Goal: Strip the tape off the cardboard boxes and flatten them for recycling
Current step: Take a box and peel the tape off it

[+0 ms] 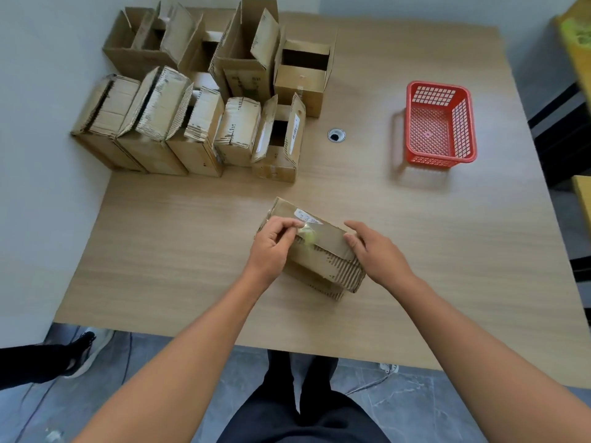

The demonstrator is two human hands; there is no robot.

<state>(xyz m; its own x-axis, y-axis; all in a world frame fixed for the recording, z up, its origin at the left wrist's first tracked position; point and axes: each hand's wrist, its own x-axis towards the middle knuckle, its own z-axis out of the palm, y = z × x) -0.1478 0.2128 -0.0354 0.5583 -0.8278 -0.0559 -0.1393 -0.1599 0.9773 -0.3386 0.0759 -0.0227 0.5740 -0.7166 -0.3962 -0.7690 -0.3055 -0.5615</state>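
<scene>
A small cardboard box (323, 251) lies on its side near the middle of the wooden table (179, 238), its torn corrugated flaps facing me. My left hand (273, 244) pinches a crumpled strip of clear tape (307, 234) at the box's top edge, next to a white label (307, 216). My right hand (374, 251) grips the box's right end, fingers curled over its corner.
Several cardboard boxes (204, 100) with open or torn flaps stand in rows at the table's back left, against the wall. A red plastic basket (439, 123) sits at the right. A cable hole (336, 135) lies between them. Another person's foot (83, 350) is on the floor, left.
</scene>
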